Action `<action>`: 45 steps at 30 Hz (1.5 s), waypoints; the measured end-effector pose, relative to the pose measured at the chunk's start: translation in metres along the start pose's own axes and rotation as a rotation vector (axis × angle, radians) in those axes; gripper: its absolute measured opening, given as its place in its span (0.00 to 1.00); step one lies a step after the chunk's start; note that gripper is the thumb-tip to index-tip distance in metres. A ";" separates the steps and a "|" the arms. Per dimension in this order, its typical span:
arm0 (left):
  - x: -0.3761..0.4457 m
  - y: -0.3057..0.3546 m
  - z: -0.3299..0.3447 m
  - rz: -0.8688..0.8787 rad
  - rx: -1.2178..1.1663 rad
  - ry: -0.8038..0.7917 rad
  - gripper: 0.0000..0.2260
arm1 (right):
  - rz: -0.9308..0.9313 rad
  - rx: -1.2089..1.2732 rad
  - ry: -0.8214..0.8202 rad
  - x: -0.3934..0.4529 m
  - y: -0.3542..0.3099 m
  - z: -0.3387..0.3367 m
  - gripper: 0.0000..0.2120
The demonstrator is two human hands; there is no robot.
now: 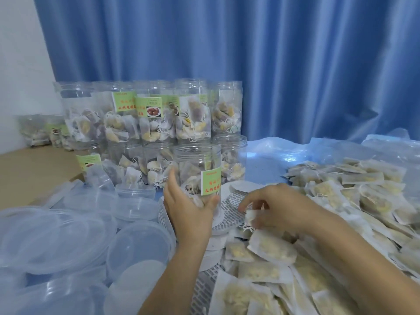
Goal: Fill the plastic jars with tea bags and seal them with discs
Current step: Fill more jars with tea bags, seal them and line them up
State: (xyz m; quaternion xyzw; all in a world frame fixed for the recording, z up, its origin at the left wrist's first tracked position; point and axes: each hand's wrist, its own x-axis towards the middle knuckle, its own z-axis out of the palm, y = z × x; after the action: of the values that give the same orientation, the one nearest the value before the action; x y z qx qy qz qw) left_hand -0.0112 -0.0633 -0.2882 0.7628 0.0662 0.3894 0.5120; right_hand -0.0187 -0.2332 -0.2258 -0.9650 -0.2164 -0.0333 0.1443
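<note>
left hand (pixel 189 208) grip curls round the lower part of the clear jar (pixel 197 171), upright, open-topped, green label, part-full | right hand (pixel 276 204) grip pinches one tea bag (pixel 250 215) just right of jar, over tea-bag heap (pixel 318 235) | filled jars (pixel 150 119) behind in two tiers, count unclear
</note>
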 end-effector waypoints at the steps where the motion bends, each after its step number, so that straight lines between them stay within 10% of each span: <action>1: 0.000 -0.001 -0.001 -0.002 0.005 0.011 0.46 | -0.026 0.059 0.099 0.001 -0.002 -0.004 0.16; 13: -0.004 0.006 -0.003 0.005 0.137 0.082 0.44 | -0.232 0.880 0.705 0.064 -0.073 -0.039 0.12; 19: -0.004 0.017 -0.006 0.079 0.185 0.136 0.43 | -0.171 0.539 0.434 0.072 -0.077 -0.026 0.13; 25: -0.007 0.026 -0.009 0.348 0.314 0.224 0.36 | -0.154 0.706 0.788 0.047 -0.059 -0.017 0.09; 29: -0.016 0.029 -0.007 0.630 0.283 0.202 0.11 | -0.186 0.774 0.782 0.039 -0.060 -0.022 0.09; 35: -0.007 0.040 -0.023 0.744 0.175 0.349 0.08 | -0.333 0.596 0.630 0.035 -0.084 -0.006 0.08; 41: 0.012 0.050 -0.056 0.237 -0.022 0.620 0.11 | -0.297 0.592 0.270 0.037 -0.095 0.017 0.09; 45: 0.024 0.035 -0.072 -0.225 0.321 0.287 0.12 | -0.387 0.180 0.021 0.037 -0.107 0.045 0.11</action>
State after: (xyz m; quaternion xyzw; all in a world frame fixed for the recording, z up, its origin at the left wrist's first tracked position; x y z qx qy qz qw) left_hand -0.0530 -0.0148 -0.2335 0.7591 0.2837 0.4189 0.4098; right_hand -0.0306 -0.1122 -0.2363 -0.8883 -0.3983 -0.0509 0.2230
